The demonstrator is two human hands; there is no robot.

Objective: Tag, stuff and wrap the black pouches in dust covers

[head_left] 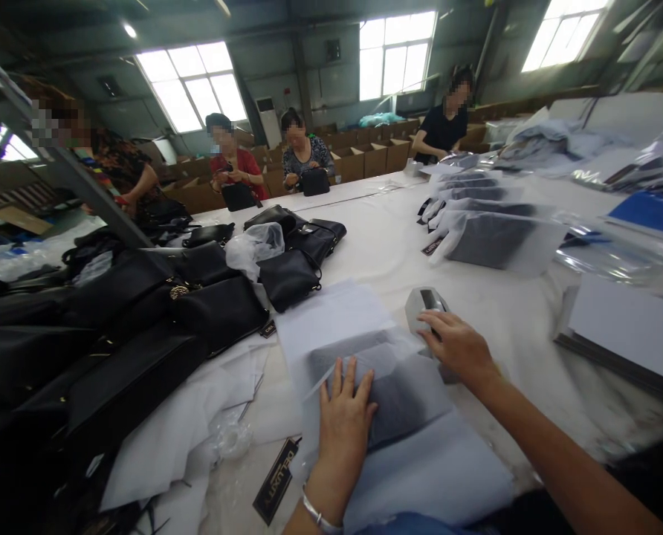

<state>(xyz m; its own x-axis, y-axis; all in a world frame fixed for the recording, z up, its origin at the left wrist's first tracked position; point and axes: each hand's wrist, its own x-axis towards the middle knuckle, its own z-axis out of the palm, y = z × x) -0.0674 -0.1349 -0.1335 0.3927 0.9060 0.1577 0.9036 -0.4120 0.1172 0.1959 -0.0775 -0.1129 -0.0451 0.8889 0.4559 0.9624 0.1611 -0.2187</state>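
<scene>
My left hand (345,416) lies flat, fingers spread, on a dark handbag (401,397) covered by thin translucent white wrapping paper (320,316). The paper spreads out under and around the bag on the table. To the right, my right hand (457,345) has its fingertips at the near edge of a grey tape dispenser (424,303). Its fingers are drawn together there, and anything between them is too small to make out. A black hang tag (276,479) with gold DELUXITY lettering sticks out from the paper left of my left wrist.
Black handbags (142,349) are heaped along the left. Several paper-wrapped bags (487,238) lie in a row at the far right, near a stack of white sheets (632,327). A clear tape roll (232,437) lies at left. Several people work across the white table (373,230).
</scene>
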